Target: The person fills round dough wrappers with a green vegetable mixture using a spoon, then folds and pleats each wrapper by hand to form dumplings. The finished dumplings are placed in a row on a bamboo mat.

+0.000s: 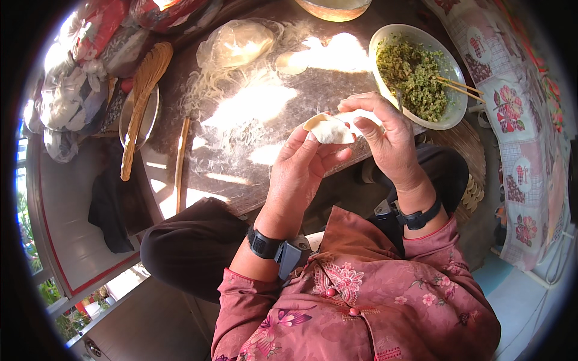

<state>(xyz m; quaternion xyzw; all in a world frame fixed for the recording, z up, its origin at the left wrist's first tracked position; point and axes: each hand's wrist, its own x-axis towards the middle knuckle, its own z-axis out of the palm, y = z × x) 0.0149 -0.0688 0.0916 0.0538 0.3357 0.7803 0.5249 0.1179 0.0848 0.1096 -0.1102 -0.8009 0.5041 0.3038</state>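
Note:
Between the thumb and fingers of my left hand (300, 155) is a folded dumpling (332, 131), its pale wrapper curved along the top. My right hand (388, 135) is just to the right of it, thumb and fingers spread apart with nothing between them. Beyond my right hand stands a white bowl (461, 106) of chopped green filling (413, 76), with a pair of wooden chopsticks (460, 88) and a metal utensil handle (399, 100) in it. A round dough wrapper (290, 63) lies on the floured table (325, 88).
A lump of dough (244, 43) sits under clear plastic at the back. A rolling pin (182, 164) lies at the left, near a whisk-like brush (146, 94) across a metal bowl (156, 108). Finished dumplings (473, 194) rest on a round woven tray (469, 144) at the right.

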